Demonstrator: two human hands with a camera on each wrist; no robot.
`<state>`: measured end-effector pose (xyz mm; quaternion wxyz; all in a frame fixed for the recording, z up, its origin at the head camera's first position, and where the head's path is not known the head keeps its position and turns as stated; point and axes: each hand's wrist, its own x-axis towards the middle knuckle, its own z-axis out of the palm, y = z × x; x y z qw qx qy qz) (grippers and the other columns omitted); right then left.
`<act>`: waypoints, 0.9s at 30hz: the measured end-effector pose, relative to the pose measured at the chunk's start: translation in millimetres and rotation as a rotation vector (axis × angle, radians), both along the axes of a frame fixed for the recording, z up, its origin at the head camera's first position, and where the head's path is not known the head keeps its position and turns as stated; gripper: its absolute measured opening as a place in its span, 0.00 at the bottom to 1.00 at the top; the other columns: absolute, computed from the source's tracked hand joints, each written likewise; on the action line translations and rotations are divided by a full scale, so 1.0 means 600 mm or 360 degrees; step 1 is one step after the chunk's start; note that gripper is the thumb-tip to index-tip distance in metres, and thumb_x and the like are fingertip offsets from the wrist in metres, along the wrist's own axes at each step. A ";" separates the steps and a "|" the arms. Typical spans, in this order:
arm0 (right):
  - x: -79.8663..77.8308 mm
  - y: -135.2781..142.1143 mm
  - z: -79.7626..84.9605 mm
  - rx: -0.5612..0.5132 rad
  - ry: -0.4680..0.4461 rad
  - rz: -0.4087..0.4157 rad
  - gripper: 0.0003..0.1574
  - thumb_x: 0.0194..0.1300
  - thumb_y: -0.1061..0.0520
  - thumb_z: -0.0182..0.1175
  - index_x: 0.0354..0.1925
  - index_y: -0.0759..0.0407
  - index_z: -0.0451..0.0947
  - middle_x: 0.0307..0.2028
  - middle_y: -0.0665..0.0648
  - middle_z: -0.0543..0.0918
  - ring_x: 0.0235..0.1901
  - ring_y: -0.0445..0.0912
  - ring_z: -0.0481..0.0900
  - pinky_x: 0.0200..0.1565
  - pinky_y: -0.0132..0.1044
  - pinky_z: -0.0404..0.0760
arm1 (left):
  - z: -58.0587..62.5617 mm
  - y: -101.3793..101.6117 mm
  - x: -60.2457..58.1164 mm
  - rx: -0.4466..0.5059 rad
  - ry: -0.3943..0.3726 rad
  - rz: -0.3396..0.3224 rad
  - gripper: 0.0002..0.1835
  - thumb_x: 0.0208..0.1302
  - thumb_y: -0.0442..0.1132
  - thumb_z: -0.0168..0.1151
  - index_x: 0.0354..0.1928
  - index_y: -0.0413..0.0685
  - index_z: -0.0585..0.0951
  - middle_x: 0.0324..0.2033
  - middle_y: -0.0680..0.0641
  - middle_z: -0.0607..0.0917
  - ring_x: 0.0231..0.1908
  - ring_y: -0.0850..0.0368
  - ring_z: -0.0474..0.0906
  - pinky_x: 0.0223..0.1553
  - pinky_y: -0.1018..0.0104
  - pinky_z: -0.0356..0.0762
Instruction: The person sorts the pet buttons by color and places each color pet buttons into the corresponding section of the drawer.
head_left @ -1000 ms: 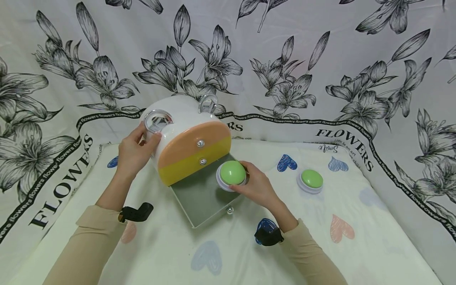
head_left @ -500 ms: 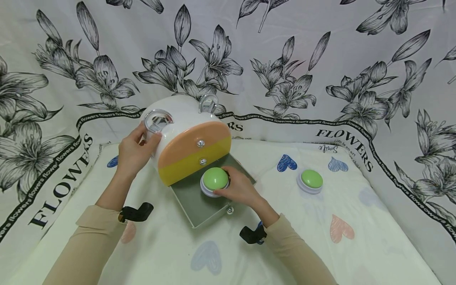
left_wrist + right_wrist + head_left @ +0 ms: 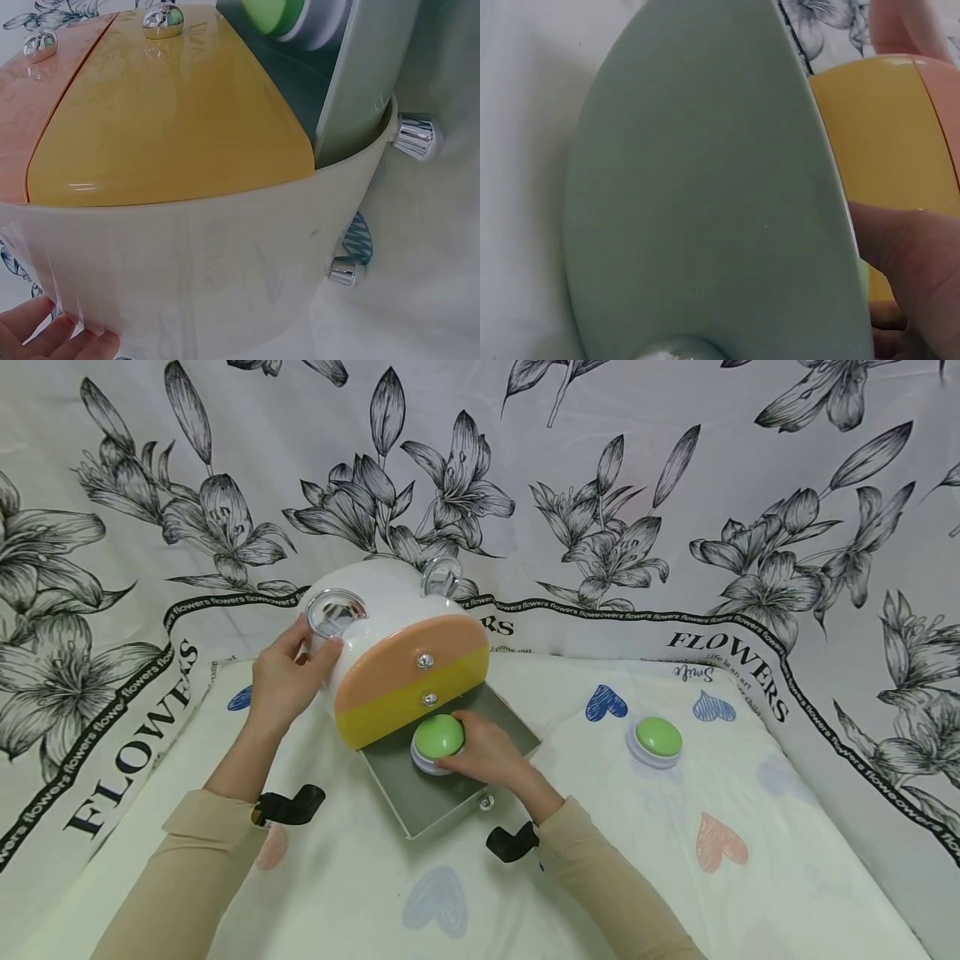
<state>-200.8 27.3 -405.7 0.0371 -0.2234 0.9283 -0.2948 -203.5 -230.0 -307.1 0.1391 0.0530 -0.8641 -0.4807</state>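
Observation:
A white, rounded drawer box (image 3: 375, 589) has an orange upper drawer front (image 3: 401, 664), a yellow one (image 3: 405, 703) under it, and a grey-green bottom drawer (image 3: 423, 806) pulled out. Inside that drawer, my right hand (image 3: 487, 750) grips a round push button (image 3: 437, 739) with a green dome and pale base. Whether its base touches the drawer floor I cannot tell. My left hand (image 3: 288, 681) rests on the box's left side, below a clear ring (image 3: 333, 612); its fingertips (image 3: 97, 346) touch the white shell in the left wrist view. In the right wrist view the drawer front hides most of the button.
A second green-domed push button (image 3: 657, 741) stands on the heart-print cloth (image 3: 600, 802) to the right. Silver knobs (image 3: 486, 802) project from the drawer fronts, and silver feet (image 3: 416, 136) from the box. Behind hangs a flower-print curtain (image 3: 585, 410).
My right hand has carried the push button left and down, from over the drawer's right side to its middle. The left hand stays in place on the box.

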 end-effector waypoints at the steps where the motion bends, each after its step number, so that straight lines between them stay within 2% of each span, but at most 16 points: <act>1: -0.002 -0.003 -0.001 0.0013 0.0000 0.0004 0.47 0.46 0.43 0.70 0.59 0.62 0.66 0.50 0.56 0.78 0.44 0.47 0.78 0.45 0.39 0.79 | 0.000 0.000 0.000 0.0003 0.0000 0.0001 0.34 0.59 0.62 0.53 0.64 0.51 0.68 0.70 0.54 0.55 0.68 0.50 0.53 0.61 0.54 0.65; 27: -0.020 -0.029 -0.021 0.0083 -0.0038 0.0004 0.45 0.48 0.44 0.70 0.56 0.67 0.65 0.47 0.60 0.78 0.42 0.49 0.78 0.43 0.40 0.80 | -0.004 0.000 -0.002 0.0014 0.0043 0.0003 0.34 0.59 0.61 0.54 0.64 0.54 0.68 0.68 0.53 0.59 0.68 0.52 0.54 0.61 0.54 0.65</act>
